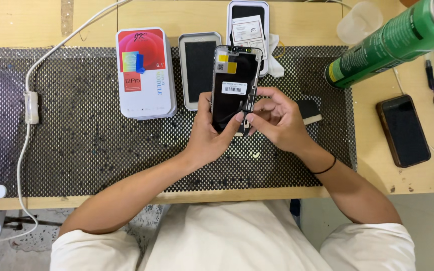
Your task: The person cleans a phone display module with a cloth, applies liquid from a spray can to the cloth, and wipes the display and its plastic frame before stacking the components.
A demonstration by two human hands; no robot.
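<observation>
- Black screen [233, 90] is held up over the middle of the mat [76, 140].
- Left hand [208, 136] wraps around its lower left side.
- Right hand [276, 119] pinches its bottom edge with curled fingers.
- A white box [144, 73] lies near the mat's back edge.

left hand [208, 136] gripping black phone screen panel [234, 85], right hand [273, 118] pinching its lower edge, above perforated mat [76, 135]
</observation>
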